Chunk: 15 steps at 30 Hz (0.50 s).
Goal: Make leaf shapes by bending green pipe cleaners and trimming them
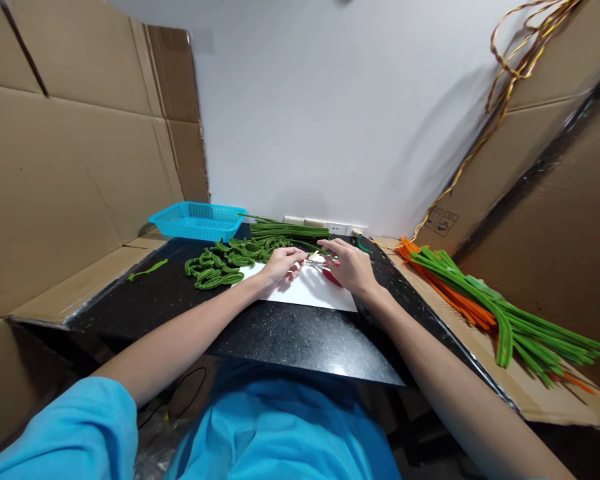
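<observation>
My left hand [281, 265] rests on a white sheet of paper [310, 290] on the black table [280, 333], fingers curled in a pinch on a thin green pipe cleaner [307, 248]. My right hand [350, 267] lies beside it, fingers closed over red-handled scissors [331, 276]. The two hands nearly meet at their fingertips. A pile of bent green pipe-cleaner shapes [225, 261] lies just left of my left hand.
A blue plastic basket [197, 220] stands at the back left. Straight green pipe cleaners [290, 231] lie at the back. A bundle of green and orange pipe cleaners [485, 303] lies on cardboard at the right. One green piece [149, 269] lies at the left. Cardboard walls stand on both sides.
</observation>
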Tool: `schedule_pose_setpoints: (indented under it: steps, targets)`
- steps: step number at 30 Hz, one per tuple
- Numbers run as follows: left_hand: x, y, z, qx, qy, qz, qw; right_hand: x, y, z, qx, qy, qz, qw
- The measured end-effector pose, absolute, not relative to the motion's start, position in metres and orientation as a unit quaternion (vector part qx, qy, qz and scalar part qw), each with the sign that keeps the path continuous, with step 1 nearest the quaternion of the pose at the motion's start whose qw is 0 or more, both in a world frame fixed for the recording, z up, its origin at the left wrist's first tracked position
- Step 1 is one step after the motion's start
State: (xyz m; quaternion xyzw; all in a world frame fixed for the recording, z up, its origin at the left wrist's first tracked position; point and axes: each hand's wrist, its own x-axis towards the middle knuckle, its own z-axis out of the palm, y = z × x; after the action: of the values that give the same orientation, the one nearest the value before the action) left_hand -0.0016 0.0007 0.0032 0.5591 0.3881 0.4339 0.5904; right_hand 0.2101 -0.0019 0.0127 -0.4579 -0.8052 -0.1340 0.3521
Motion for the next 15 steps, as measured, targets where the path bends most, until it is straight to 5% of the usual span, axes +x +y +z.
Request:
schedule_pose_setpoints:
  steps: [15]
  targets:
    - [0.0002,0.0010,-0.0002,0.572,0.397,0.417,0.584,0.2136,0.0020,0.0135,-0.489,-0.785,-0.149,0.350]
